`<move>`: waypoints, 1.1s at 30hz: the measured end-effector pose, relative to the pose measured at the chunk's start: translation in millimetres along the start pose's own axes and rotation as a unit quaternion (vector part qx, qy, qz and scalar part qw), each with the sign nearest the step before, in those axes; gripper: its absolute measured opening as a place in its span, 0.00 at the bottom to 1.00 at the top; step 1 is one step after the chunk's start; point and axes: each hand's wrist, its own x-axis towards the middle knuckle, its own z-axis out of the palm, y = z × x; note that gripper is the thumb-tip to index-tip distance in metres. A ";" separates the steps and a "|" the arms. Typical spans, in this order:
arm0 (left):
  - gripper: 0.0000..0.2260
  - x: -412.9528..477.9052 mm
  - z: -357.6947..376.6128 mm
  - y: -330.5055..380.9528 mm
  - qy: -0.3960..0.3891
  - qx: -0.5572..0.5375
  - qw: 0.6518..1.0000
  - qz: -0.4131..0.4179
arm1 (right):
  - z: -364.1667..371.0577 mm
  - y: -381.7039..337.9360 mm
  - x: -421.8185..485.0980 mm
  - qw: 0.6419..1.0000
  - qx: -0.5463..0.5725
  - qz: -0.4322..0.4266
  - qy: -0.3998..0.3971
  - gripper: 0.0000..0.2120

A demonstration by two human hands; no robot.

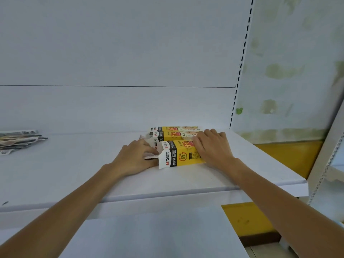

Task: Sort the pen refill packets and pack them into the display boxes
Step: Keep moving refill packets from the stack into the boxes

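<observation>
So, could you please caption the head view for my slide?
Left hand holds refill packets at the open end of the nearest display box; right hand holds it.

Three yellow-and-white cardboard display boxes (173, 135) lie flat, side by side, open ends leftward. A bundle of pen refill packets (149, 156) protrudes from the nearest box (186, 155). Loose packets (16, 140) are piled far left.
</observation>
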 end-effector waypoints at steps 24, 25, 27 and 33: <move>0.02 -14.3 -17.9 -6.5 0.061 -0.199 0.975 -0.073 | 7.0 -11.4 -5.1 0.991 0.040 0.069 0.107 0.18; 0.01 -12.8 -16.5 -1.0 0.047 -0.218 0.974 -0.047 | 7.2 -11.9 -5.4 0.990 0.039 0.071 0.115 0.17; 0.06 -11.3 -12.6 8.5 0.017 -0.243 0.970 -0.001 | 7.9 -12.8 -5.4 0.988 0.047 0.078 0.121 0.16; 0.03 -9.8 -0.9 7.7 0.055 -0.140 0.989 -0.008 | 9.0 -10.2 -5.2 0.990 0.065 0.079 0.101 0.21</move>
